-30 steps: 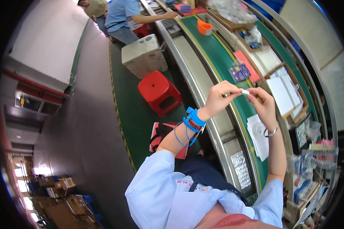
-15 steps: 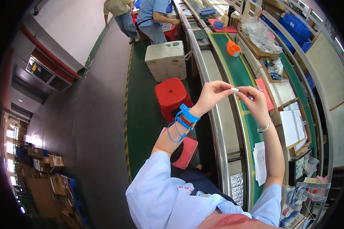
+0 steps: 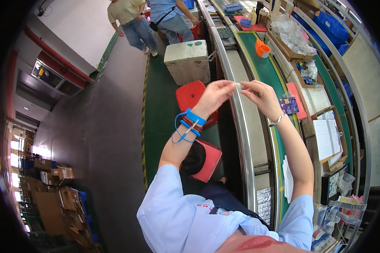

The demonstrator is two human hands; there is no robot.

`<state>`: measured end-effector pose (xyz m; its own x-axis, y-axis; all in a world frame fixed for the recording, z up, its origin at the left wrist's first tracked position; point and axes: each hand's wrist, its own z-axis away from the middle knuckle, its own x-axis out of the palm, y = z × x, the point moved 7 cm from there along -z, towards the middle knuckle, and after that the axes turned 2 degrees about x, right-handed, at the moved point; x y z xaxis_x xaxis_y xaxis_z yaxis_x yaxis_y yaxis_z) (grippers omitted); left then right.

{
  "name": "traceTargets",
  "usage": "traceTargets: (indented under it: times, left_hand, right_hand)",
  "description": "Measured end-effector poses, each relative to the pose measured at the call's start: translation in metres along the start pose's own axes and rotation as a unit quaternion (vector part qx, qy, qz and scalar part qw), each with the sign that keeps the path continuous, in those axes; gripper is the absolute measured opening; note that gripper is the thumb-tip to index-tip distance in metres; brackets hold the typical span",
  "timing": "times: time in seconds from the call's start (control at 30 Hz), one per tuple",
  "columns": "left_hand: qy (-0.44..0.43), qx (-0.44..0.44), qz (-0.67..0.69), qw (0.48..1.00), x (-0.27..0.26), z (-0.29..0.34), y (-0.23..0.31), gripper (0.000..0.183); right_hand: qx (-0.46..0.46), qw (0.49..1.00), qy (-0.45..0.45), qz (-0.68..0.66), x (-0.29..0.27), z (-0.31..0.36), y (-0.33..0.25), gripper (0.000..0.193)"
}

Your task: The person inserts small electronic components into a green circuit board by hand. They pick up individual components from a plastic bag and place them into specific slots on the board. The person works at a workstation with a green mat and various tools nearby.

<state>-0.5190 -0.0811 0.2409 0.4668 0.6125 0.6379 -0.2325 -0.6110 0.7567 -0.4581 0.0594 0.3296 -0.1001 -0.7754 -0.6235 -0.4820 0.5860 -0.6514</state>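
Observation:
A small white piece (image 3: 238, 85) is held up over the metal rail of the work line; its kind is too small to make out. My left hand (image 3: 216, 96) pinches it from one side, slightly blurred. From the other side the fingertips of my right hand (image 3: 262, 98) close on it. A blue wrist strap (image 3: 195, 121) with a cord loop circles my left wrist, beside dark red beads. On my right wrist is a silver bracelet (image 3: 277, 119). A purple printed flat piece (image 3: 289, 105) lies just beyond my right hand, by a pink sheet (image 3: 297, 100).
An orange cup-like container (image 3: 262, 49) stands on the green belt (image 3: 261, 69). Along the right are a clipboard (image 3: 326, 137) and a box of clear bags (image 3: 290, 36). Red stools (image 3: 189, 95) and a white case (image 3: 186, 62) stand left of the rail. Two people (image 3: 128, 19) (image 3: 171, 19) are farther off.
Both hands, with the white piece between them, have moved left and slightly up, from over the belt to over the rail. The purple flat piece has come into sight. The people in back have shifted.

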Motion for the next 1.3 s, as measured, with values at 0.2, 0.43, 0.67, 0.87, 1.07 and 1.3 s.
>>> traceTargets:
  times: [0.2, 0.43, 0.67, 0.87, 1.07, 1.3]
  left_hand:
    - [0.279, 0.247, -0.093, 0.923, -0.147, -0.026, 0.099, 0.016]
    - [0.489, 0.332, -0.193, 0.783, -0.273, -0.013, 0.146, 0.014]
    - [0.513, 0.356, -0.309, 0.718, -0.301, 0.01, 0.161, 0.017]
    - [0.54, 0.341, -0.309, 0.705, -0.295, 0.019, 0.153, 0.017]
    - [0.555, 0.353, -0.317, 0.683, -0.304, 0.027, 0.156, 0.014]
    - [0.576, 0.353, -0.303, 0.672, -0.317, 0.032, 0.153, 0.014]
  right_hand:
    - [0.087, 0.996, 0.006, -0.013, -0.014, 0.062, 0.023, 0.019]
    - [0.254, 0.966, -0.023, -0.048, -0.005, 0.193, 0.091, 0.018]
    - [0.318, 0.947, -0.013, -0.045, -0.005, 0.272, 0.106, 0.019]
    - [0.37, 0.927, -0.002, -0.061, -0.007, 0.298, 0.102, 0.02]
    - [0.384, 0.92, 0.009, -0.081, -0.005, 0.305, 0.101, 0.021]
    - [0.398, 0.914, 0.012, -0.075, -0.005, 0.31, 0.1, 0.021]
